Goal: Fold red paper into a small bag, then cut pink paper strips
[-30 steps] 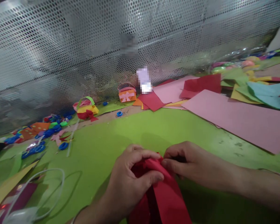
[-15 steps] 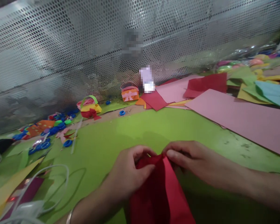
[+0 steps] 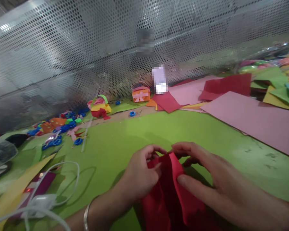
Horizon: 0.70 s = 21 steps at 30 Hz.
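A folded piece of red paper (image 3: 170,192) lies on a green sheet (image 3: 125,141) near the bottom middle. My left hand (image 3: 141,173) grips its left side with fingers curled over the top edge. On the right side rests my right hand (image 3: 212,183), thumb pressed on the paper's face and fingers bent round its top corner. Both hands meet at the upper tip of the red paper.
Pink sheets (image 3: 252,118), red sheets (image 3: 227,85) and other coloured paper lie at the right and back. Small paper baskets (image 3: 100,107) (image 3: 140,93) stand by a perforated metal wall (image 3: 86,48). Blue rings and scraps (image 3: 62,128) are at the left, a white cable (image 3: 50,195) at lower left.
My right hand has slid forward and down over the red paper, its thumb now flat on it. The view has shifted, so everything sits a little further right.
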Available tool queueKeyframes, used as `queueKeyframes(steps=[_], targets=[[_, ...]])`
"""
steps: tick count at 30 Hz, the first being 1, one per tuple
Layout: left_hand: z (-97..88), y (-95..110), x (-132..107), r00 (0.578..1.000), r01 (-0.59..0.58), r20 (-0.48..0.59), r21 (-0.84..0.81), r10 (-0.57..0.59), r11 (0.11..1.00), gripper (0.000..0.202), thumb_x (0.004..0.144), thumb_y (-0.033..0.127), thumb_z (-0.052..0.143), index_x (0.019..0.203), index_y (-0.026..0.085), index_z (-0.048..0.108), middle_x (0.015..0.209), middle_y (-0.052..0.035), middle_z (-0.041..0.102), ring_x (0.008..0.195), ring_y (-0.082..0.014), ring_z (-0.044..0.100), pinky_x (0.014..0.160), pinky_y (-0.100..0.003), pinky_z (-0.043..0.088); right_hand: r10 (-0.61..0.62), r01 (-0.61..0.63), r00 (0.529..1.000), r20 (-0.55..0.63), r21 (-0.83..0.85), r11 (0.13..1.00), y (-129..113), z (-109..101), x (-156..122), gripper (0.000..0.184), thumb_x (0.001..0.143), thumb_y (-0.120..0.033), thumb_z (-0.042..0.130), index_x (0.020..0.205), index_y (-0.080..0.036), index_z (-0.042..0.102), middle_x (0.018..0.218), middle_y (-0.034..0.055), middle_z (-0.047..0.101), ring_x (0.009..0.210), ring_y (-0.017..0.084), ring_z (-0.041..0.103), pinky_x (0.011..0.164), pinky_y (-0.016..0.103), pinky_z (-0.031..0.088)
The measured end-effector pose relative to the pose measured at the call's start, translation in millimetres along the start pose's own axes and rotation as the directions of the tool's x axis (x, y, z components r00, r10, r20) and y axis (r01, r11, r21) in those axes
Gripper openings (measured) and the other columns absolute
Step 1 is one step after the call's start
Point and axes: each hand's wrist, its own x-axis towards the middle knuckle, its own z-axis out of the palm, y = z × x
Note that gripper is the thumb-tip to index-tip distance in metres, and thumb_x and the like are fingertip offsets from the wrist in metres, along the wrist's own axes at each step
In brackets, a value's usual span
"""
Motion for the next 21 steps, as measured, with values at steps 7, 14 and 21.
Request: queueKeyframes(steps=[7, 14, 21], targets=[[-0.9, -4.3, 3.4, 0.997, 0.007, -0.078, -0.081, -0.014, 0.997, 0.027, 0.067, 0.005, 0.064, 0.090, 0.019, 0.065, 0.076, 0.0013, 0.063, 0.072, -0.0132, 0.060, 0.067, -0.024, 0.047, -0.100, 0.097, 0.994, 0.041, 0.069, 0.993, -2.2, -4.3, 0.8, 0.025, 0.091, -0.029, 0.049, 0.109, -0.025, 0.066, 0.115, 0.0048, 0.066, 0.101, 0.014, 0.064, 0.088, 0.023, 0.053], [-1.4, -8.6, 3.3, 0.993, -0.111, 0.032, -0.109, 0.115, 0.988, 0.011, 0.074, 0.013, 0.063, 0.083, 0.019, 0.065, 0.079, 0.0013, 0.066, 0.074, -0.0119, 0.060, 0.070, -0.023, 0.046, -0.136, 0.125, 0.986, 0.100, 0.108, 0.986, 3.2, -6.5, 2.1, 0.027, 0.095, -0.036, 0.048, 0.108, -0.031, 0.070, 0.113, 0.0020, 0.067, 0.103, 0.015, 0.063, 0.083, 0.021, 0.053], [-2.5, 1.1, -1.2, 0.996, -0.088, 0.018, -0.181, 0.092, 0.979, 0.006, 0.079, 0.020, 0.060, 0.083, 0.019, 0.064, 0.077, 0.0016, 0.065, 0.072, -0.0106, 0.057, 0.068, -0.022, 0.044, -0.118, 0.106, 0.986, 0.120, 0.101, 0.989, 8.1, -4.4, 3.9, 0.022, 0.093, -0.032, 0.052, 0.105, -0.029, 0.070, 0.106, 0.0009, 0.069, 0.097, 0.014, 0.065, 0.081, 0.022, 0.053]])
